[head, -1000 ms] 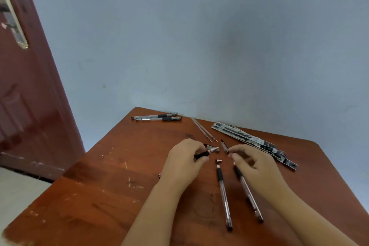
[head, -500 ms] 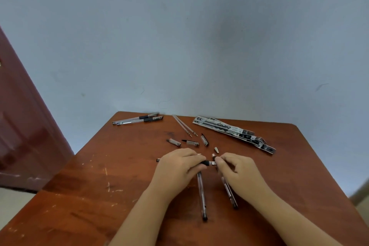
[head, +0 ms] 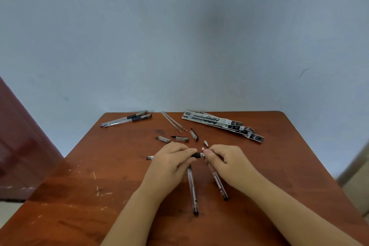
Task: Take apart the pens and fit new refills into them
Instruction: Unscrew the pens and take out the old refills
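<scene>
A scratched reddish-brown wooden table (head: 83, 181) stands against a pale blue-grey wall (head: 179, 36), with a dark red door (head: 18, 136) at the left edge. At the table's middle the left hand (head: 169, 163) curls its fingers round a pen (head: 196, 155) lying crosswise, whose black grip section shows between the two hands and whose clear back end (head: 150, 157) sticks out left of the hand. The right hand (head: 225, 159) pinches the pen's tip end between thumb and curled fingers; exactly what it pinches is too small to tell. Two more pens lie near the hands, pointing toward the viewer: one between the wrists (head: 192, 187), one partly under the right hand (head: 219, 182). Two assembled pens (head: 125, 119) lie side by side at the far left corner. Two thin refills (head: 173, 121) lie together at the far middle. Refill packets (head: 221, 124) are stacked at the far right; their count is unclear. Just beyond the hands lie three clear caps or short pieces (head: 180, 138) and two small metal cones (head: 205, 143).
</scene>
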A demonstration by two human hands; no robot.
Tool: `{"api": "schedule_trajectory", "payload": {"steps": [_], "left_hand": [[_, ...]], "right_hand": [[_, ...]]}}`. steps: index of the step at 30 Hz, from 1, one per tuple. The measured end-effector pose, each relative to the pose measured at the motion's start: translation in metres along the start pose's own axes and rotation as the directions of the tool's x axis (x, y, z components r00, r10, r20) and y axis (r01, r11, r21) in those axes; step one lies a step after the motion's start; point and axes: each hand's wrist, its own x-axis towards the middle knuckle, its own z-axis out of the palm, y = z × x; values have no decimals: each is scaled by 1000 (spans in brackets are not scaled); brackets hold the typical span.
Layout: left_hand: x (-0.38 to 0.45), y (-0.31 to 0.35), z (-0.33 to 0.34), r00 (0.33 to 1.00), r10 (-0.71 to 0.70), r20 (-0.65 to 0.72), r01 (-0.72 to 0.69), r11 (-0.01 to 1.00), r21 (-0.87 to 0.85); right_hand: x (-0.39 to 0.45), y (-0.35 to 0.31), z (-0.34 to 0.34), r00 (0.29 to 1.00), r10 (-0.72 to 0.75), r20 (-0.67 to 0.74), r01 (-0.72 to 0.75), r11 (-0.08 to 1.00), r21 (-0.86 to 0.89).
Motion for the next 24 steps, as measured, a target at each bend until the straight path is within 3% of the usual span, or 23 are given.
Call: {"api": "schedule_trajectory", "payload": {"steps": [4,9,16,21,24], "left_hand": [[1,2,-1,1000,-20,22,21,999,-44],[0,3,0,999,-39,8,39,998,-50],[1,0,-2,998,-28,-59,30,999,26],[2,0,-1,998,-21,-57,23,999,32],[1,-3,-3,997,-46,-59,47,998,28]], "right_hand": [[0,3,-3,980,-196,-34,192,977,-88],[1,4,-8,961,-274,-20,268,951,-153],[1,2,-2,983,-150,-105,152,988,6],[1,7,3,965,-240,-105,235,970,-58],[-1,5,4,963,-242,-119,245,970,7]]}}
